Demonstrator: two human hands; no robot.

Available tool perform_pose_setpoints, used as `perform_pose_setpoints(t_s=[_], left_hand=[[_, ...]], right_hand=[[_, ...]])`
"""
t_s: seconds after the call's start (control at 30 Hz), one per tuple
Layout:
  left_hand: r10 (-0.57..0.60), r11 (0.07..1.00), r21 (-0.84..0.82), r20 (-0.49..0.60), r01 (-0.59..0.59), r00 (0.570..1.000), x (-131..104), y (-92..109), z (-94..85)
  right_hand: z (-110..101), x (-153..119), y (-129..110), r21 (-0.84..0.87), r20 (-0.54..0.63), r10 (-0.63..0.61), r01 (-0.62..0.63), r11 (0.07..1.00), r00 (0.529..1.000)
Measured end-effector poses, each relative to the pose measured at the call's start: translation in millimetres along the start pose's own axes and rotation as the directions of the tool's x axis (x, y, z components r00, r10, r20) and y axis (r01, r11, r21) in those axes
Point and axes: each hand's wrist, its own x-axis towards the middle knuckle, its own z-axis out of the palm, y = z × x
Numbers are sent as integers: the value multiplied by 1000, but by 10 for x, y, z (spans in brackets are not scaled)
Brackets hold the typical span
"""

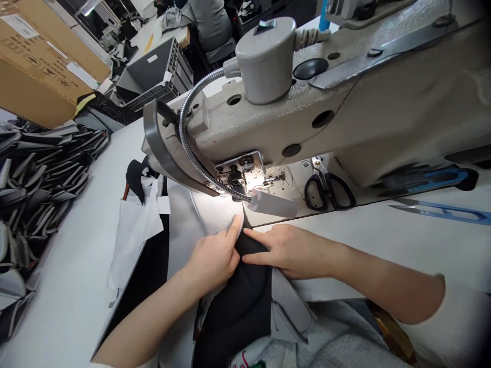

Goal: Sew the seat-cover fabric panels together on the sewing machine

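A light grey mesh fabric piece (217, 212) lies over black fabric (245, 301), its curved edge running toward the needle area of the sewing machine (238, 179). My left hand (210, 258) rests on these layers, index finger stretched out onto the mesh edge and the other fingers partly curled beneath. Just to its right, my right hand (287, 250) lies palm down with two digits spread, their tips touching the black fabric. A lit lamp head (274, 203) on a bendable metal neck partly hides the presser foot. The fabric hangs down toward my lap.
Black-handled scissors (328, 189) lie beside the machine bed, with blue thread snips (445, 210) farther right. White backing pieces (140, 230) are at left. Stacked padded pieces (42, 189) fill the far left. Behind are a grey crate (153, 76), a cardboard box (49, 61) and another person (210, 25).
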Motion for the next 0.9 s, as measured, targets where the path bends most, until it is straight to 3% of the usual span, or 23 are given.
perform_pose_setpoints(t_s=[0.07, 0.17, 0.3, 0.43, 0.6, 0.77, 0.83, 0.9], left_hand=[[16, 1000, -1, 54, -16, 998, -21, -21, -19], [53, 998, -37, 79, -50, 995, 40, -63, -79], [36, 999, -2, 22, -36, 999, 201, -68, -164], [28, 999, 45, -57, -25, 998, 314, -64, -185], [53, 997, 60, -153, -44, 987, 396, -74, -149], [42, 994, 110, -185, -21, 982, 417, 22, -91], [16, 988, 154, -185, 13, 983, 350, 55, -66], [1, 981, 190, -157, 29, 988, 238, 44, -43]], right_hand=[[-21, -12, -16, 40, 17, -22, 21, 999, 1000], [55, 14, -45, 0, -53, -25, 25, 1000, 998], [171, 55, -27, -109, -186, -4, -17, 994, 982], [202, 52, 28, -152, -216, 74, -108, 982, 974], [226, 101, 63, -124, -274, 153, -193, 973, 949], [118, 140, 96, -95, -372, 191, -242, 966, 908], [87, 112, 111, -100, -380, 130, -181, 978, 916], [102, 92, 108, -101, -357, -2, -36, 994, 934]])
